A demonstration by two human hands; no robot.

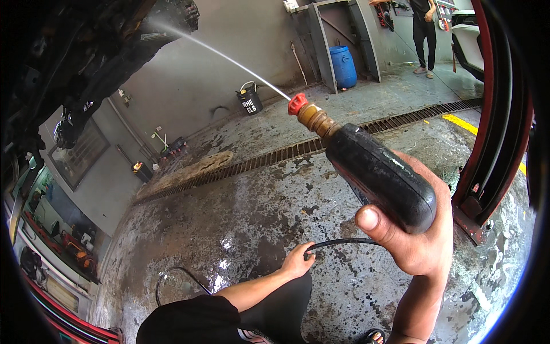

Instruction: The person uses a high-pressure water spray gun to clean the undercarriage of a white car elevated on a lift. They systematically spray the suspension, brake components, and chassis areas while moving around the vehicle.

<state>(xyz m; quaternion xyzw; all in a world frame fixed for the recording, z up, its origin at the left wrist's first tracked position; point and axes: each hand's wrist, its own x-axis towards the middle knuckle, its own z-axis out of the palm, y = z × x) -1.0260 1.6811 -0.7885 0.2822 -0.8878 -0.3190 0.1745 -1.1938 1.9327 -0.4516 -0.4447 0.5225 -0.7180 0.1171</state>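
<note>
My right hand is wrapped round a black pressure washer gun, raised and pointing up to the left. Its brass fitting ends in a red nozzle. A thin white water jet shoots from the nozzle to the dark underside of a raised vehicle, where it breaks into mist. Lower down, my left hand is closed on the black hose, which runs toward the gun and passes behind my right hand. The trigger is mostly hidden by the grip.
A red lift post stands close on the right. A floor drain grate crosses the wet, blotchy floor. Near the far wall are a black bucket and a blue barrel. Another person stands at the back right by a white vehicle.
</note>
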